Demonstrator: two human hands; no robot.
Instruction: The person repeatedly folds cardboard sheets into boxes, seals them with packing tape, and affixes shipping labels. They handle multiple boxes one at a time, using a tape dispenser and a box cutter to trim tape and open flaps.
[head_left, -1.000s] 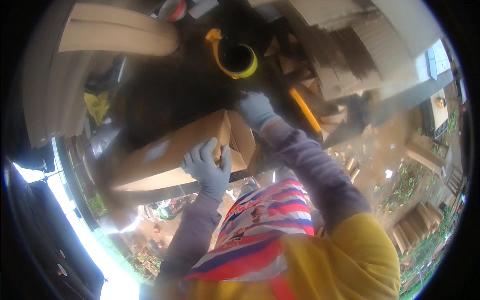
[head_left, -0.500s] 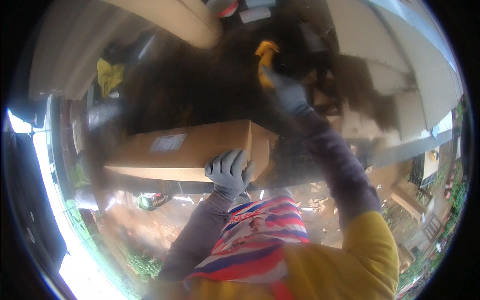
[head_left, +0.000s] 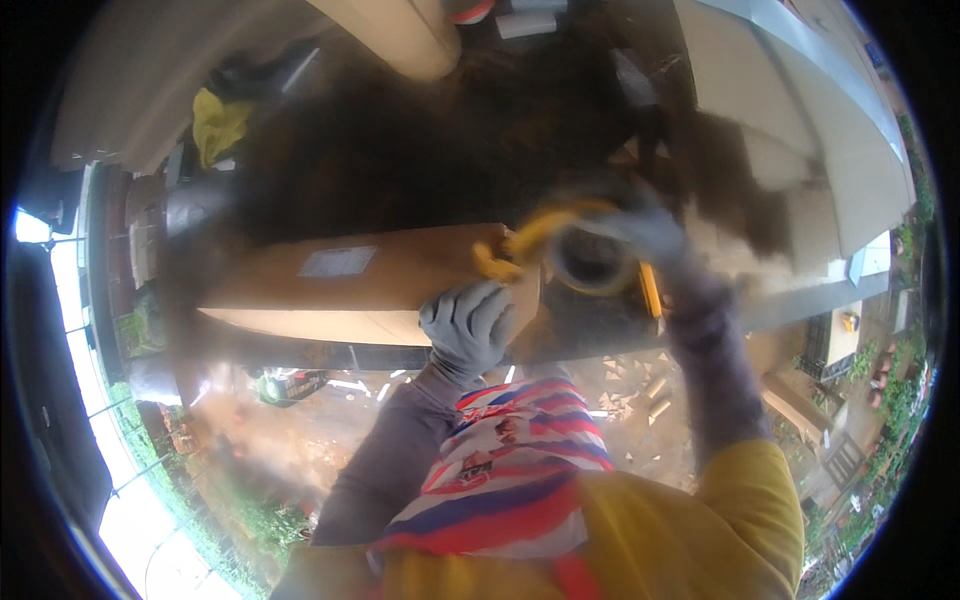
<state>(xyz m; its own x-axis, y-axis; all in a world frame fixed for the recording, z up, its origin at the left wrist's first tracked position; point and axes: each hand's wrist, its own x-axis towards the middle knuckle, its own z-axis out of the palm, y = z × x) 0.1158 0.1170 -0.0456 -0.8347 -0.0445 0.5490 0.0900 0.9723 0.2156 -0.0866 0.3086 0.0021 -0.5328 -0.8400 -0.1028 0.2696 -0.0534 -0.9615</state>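
A long brown cardboard box (head_left: 410, 255) with a white label (head_left: 338, 261) on its upper face lies across the dark tabletop. My left hand (head_left: 468, 322), in a grey glove, is closed against the box's near right corner with its fingers curled. My right hand (head_left: 640, 235), also gloved and smeared by motion, grips a yellow tape dispenser (head_left: 552, 222) just off the box's right end. The dispenser carries a roll of tape (head_left: 592, 262), and its front end meets or overlaps the box's right edge; contact is hard to tell.
Behind the box stretches a dark work table (head_left: 400, 160). A large cardboard roll or tube (head_left: 410, 40) comes in at the far side. Big cardboard sheets (head_left: 810, 130) stand on the right. A yellow bag-like item (head_left: 220, 125) lies far left, and cardboard scraps (head_left: 625, 385) litter the floor.
My right hand has brought the tape dispenser down and nearer, from over the far tabletop to the box's right end. My left hand stays on the box corner.
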